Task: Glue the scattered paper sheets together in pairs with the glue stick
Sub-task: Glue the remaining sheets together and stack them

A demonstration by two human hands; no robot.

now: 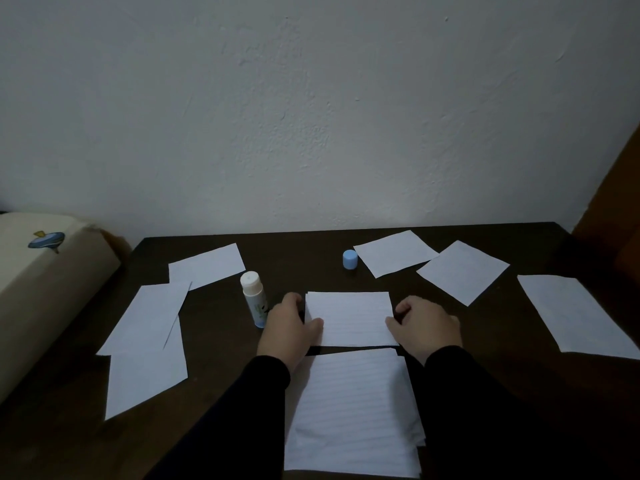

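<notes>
A lined white paper sheet (pixel 349 318) lies at the middle of the dark table (pixel 298 258). My left hand (pixel 289 325) grips its left edge, thumb on top. My right hand (pixel 424 329) grips its right edge the same way. The uncapped glue stick (pixel 254 297) stands upright just left of my left hand. Its blue cap (pixel 350 259) sits apart, farther back. A stack of lined sheets (pixel 353 414) lies close to me between my forearms. Loose sheets lie at the left (pixel 145 341), back left (pixel 207 265) and right (pixel 462 271).
A cream cushion (pixel 45 289) with a small blue print borders the table's left side. A white wall rises behind the table. Brown wooden furniture (pixel 613 209) stands at the right. One more sheet (pixel 578 313) lies near the right edge.
</notes>
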